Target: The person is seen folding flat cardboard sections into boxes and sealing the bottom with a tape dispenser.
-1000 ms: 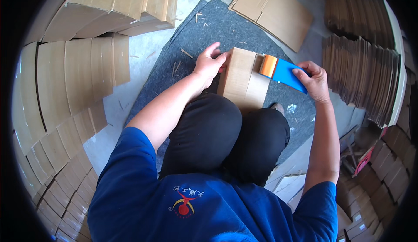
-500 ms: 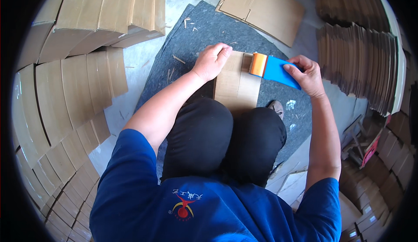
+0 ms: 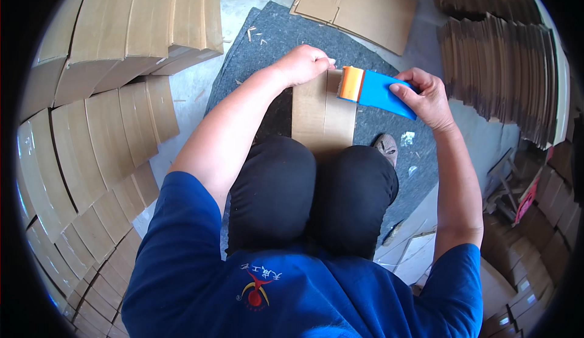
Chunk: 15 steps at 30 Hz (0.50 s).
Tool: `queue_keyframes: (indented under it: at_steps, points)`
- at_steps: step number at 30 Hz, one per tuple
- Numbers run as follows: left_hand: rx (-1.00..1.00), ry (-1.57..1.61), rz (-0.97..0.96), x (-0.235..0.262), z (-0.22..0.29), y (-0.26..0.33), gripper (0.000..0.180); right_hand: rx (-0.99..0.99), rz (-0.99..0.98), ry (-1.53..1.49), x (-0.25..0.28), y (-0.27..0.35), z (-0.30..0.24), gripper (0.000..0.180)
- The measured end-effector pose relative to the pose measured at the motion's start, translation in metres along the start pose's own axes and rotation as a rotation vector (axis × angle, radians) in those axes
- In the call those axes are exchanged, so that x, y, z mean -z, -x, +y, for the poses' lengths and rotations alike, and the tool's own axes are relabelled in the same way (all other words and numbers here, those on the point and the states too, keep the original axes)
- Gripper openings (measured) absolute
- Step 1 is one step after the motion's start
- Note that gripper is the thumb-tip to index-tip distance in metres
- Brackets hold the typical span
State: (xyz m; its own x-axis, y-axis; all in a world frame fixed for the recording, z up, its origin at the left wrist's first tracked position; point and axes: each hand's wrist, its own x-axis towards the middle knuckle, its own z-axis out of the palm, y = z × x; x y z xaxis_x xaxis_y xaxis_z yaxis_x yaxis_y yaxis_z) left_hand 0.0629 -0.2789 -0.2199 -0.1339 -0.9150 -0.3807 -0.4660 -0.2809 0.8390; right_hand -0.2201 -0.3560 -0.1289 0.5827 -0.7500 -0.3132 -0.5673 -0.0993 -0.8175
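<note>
Between my knees stands a narrow brown cardboard box, its far end partly hidden by my hands. My right hand is closed around the blue handle of a tape dispenser. The dispenser's orange roll end points left, over the box's far right part. At the far left edge of the box is my left hand, fingers curled in a pinch close to the dispenser's toothed end. What lies between those fingertips, if anything, is too small to make out.
Stacked cartons rise along the left side. Flat cardboard sheets lie beyond the dark mat, and piled flattened cardboard stands at the right. A folded frame sits at the lower right.
My left hand has shifted right and farther away, its fingertips now near the dispenser's toothed end. The dispenser has moved slightly left and away in my right hand. The view has shifted a little.
</note>
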Motion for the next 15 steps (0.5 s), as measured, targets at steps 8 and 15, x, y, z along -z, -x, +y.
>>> queue_keyframes:
  at_steps: [8,15]
  points:
    - [0.047,0.028,-0.360,0.003,0.029,-0.029,0.046,0.083,-0.012,-0.041,-0.003,0.001,-0.001,0.027]
    - [0.081,0.102,-0.506,0.003,0.027,-0.036,0.041,0.074,-0.038,-0.005,0.007,-0.003,0.003,0.036]
